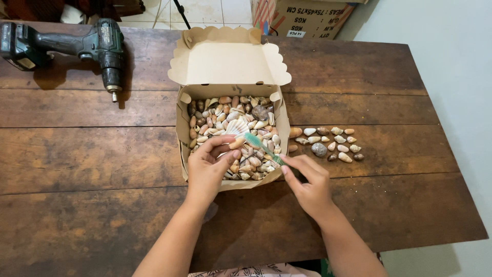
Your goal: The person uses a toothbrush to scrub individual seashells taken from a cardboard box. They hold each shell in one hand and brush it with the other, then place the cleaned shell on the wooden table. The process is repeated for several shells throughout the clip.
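A dark brown table (92, 159) of wide, worn wooden planks carries everything. Near its middle stands an open tan cardboard box (229, 64) with a scalloped lid folded back, filled with small mixed seashells. Just to the right of the box, a loose cluster of small beige and grey seashells (330, 143) lies on the bare wood. At the far left corner a black cordless drill (77, 46) rests on its side.

Bare forearms, sleeveless — patterned garment at bottom edge.
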